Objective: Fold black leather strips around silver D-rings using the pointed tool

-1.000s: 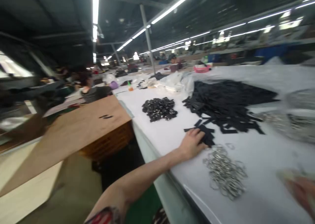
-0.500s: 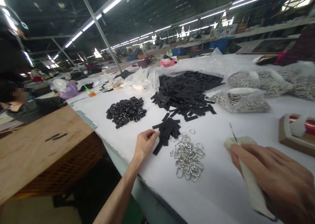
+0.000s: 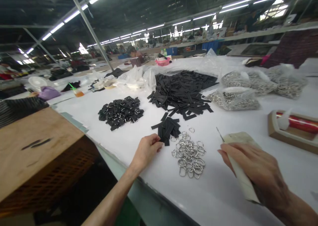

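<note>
My left hand [image 3: 146, 150] rests on the white table [image 3: 223, 193] with its fingers curled, pinching the end of a small stack of black strips [image 3: 167, 128]. A loose heap of metal D-rings [image 3: 190, 154] lies just right of that stack. My right hand [image 3: 255, 168] is closed round a pale-wrapped tool [image 3: 239, 173] with a thin metal tip [image 3: 219, 134] pointing up and away from me. Behind these lie a big pile of black strips [image 3: 182, 90] and a smaller pile of strips with rings fitted [image 3: 121, 110].
Clear bags of metal rings [image 3: 235, 100] lie at the right. A wooden holder with a red roll [image 3: 294, 128] stands at the far right. A brown wooden board on a crate [image 3: 37, 146] sits left of the table edge. Other workbenches and people are in the background.
The view has swung right and down over the table. My left hand has curled its fingers onto the small stack of strips. My right hand with the tool has come into view and moved slightly left.
</note>
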`<act>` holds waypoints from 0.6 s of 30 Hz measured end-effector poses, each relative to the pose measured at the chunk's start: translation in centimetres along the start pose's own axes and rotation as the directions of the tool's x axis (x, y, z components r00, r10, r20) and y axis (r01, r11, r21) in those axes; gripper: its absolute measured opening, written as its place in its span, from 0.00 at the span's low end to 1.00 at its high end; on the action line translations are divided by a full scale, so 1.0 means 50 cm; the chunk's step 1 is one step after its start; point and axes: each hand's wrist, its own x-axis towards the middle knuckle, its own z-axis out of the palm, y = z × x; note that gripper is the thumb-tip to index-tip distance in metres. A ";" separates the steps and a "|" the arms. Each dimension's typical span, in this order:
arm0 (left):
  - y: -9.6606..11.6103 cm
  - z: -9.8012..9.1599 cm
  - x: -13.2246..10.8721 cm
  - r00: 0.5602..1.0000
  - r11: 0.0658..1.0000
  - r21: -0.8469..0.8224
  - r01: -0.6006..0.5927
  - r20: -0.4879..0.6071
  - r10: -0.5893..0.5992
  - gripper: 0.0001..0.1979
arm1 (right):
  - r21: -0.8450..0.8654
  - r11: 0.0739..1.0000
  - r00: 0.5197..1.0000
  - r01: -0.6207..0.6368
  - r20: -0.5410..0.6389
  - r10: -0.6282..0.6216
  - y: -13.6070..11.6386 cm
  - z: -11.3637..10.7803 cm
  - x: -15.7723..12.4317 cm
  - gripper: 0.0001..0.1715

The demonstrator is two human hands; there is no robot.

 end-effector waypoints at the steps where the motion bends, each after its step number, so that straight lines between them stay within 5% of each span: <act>1: 0.009 -0.001 -0.004 0.999 0.998 -0.069 0.006 0.041 -0.003 0.04 | -0.004 1.000 0.999 0.029 -0.018 -0.029 -0.003 0.002 0.003 0.04; 4: 0.043 0.006 -0.011 0.970 0.910 -0.398 0.113 0.243 -0.014 0.06 | -0.037 0.998 0.997 0.051 -0.052 -0.053 -0.011 0.004 0.007 0.04; 8: 0.096 0.042 -0.001 0.878 0.704 -0.646 0.295 0.474 0.067 0.10 | 0.170 0.955 0.966 -0.245 -0.039 0.255 -0.020 0.002 0.001 0.04; 11: 0.133 0.084 0.014 0.844 0.680 -0.669 0.300 0.519 0.138 0.09 | 0.405 0.765 0.851 -0.501 0.068 0.521 -0.024 -0.001 0.005 0.05; 14: 0.161 0.127 0.031 0.822 0.679 -0.674 0.291 0.539 0.182 0.09 | 0.449 0.643 0.747 -0.621 0.091 0.658 -0.017 -0.001 0.016 0.03; 18: 0.171 0.172 0.044 0.798 0.691 -0.684 0.234 0.541 0.265 0.09 | 0.432 0.630 0.713 -0.645 0.044 0.700 0.002 0.007 0.019 0.03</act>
